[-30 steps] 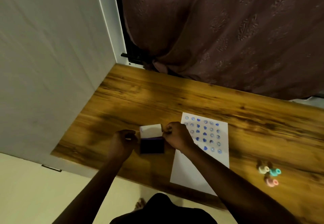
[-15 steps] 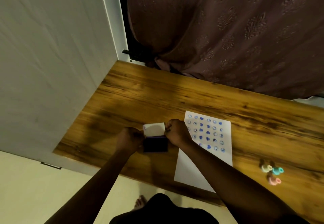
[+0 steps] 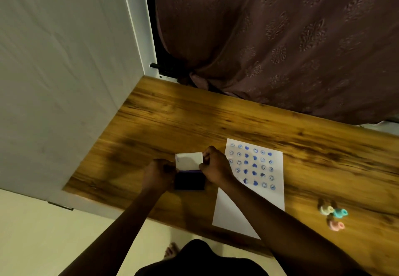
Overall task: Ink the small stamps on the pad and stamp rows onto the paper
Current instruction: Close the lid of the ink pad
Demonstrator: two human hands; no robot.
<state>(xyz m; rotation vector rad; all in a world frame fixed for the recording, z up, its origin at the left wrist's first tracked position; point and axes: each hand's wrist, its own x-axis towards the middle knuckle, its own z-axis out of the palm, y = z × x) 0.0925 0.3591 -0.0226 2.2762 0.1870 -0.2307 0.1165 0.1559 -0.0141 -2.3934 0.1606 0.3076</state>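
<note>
An ink pad with a dark purple face sits on the wooden table, its white lid hinged up behind it. My left hand grips the pad's left side. My right hand pinches the lid's right edge. A white sheet of paper lies just right of the pad, its upper half filled with rows of blue smileys and hearts. Three small stamps lie at the far right: cream, teal and pink.
A white wall panel borders the table on the left. A brown patterned curtain hangs along the table's far edge. Pale floor and a bare foot show below the table's near edge.
The view has shifted slightly. Both hands remain on the ink pad and its lid, the lid still raised; nothing else has visibly moved.
</note>
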